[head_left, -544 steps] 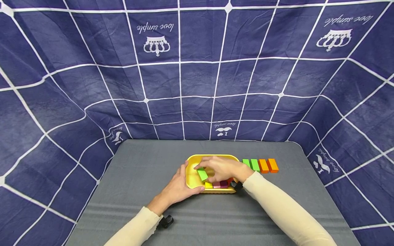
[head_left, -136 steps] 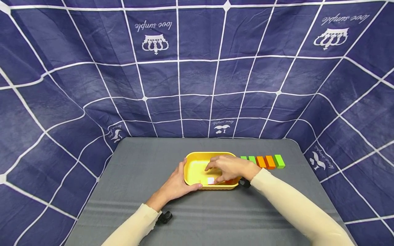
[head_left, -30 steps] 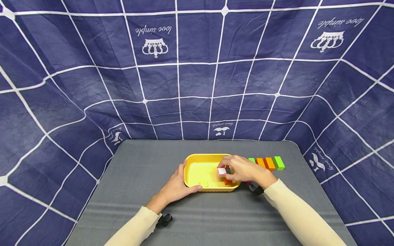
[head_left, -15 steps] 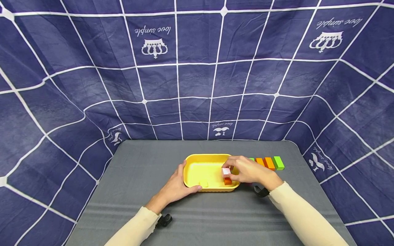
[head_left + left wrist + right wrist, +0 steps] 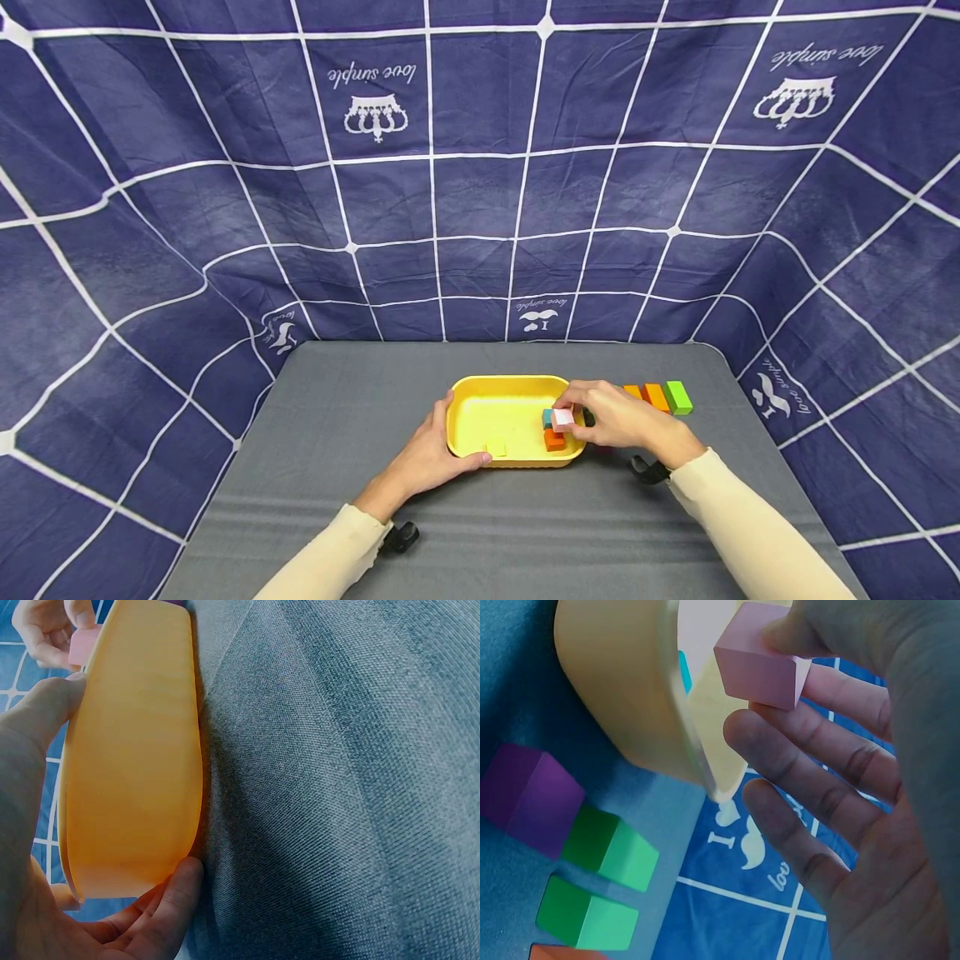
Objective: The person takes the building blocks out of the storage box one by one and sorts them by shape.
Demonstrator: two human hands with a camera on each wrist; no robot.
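- the left hand (image 5: 423,454) was clamped round the left end of the yellow box (image 5: 135,750), with its thumb at the rim, probably so that the box could not slide.
- the right hand (image 5: 611,417) pinched the pink block (image 5: 562,420) between thumb and fingers; the little finger stood free, perhaps because so small a block needed only a light hold.
- the hands were well apart, one near each end of the box.
- the pink block was over the right end of the box, its height seemingly chosen to clear the rim.
- inside, the blue block (image 5: 547,419) and the red-orange block (image 5: 554,441) lay at the right; the yellow block (image 5: 496,450) lay near the left thumb.
- outside, the purple block (image 5: 534,799) and the green blocks (image 5: 592,911) rested beside the box, near the orange blocks (image 5: 657,397), apparently arranged for easy viewing.
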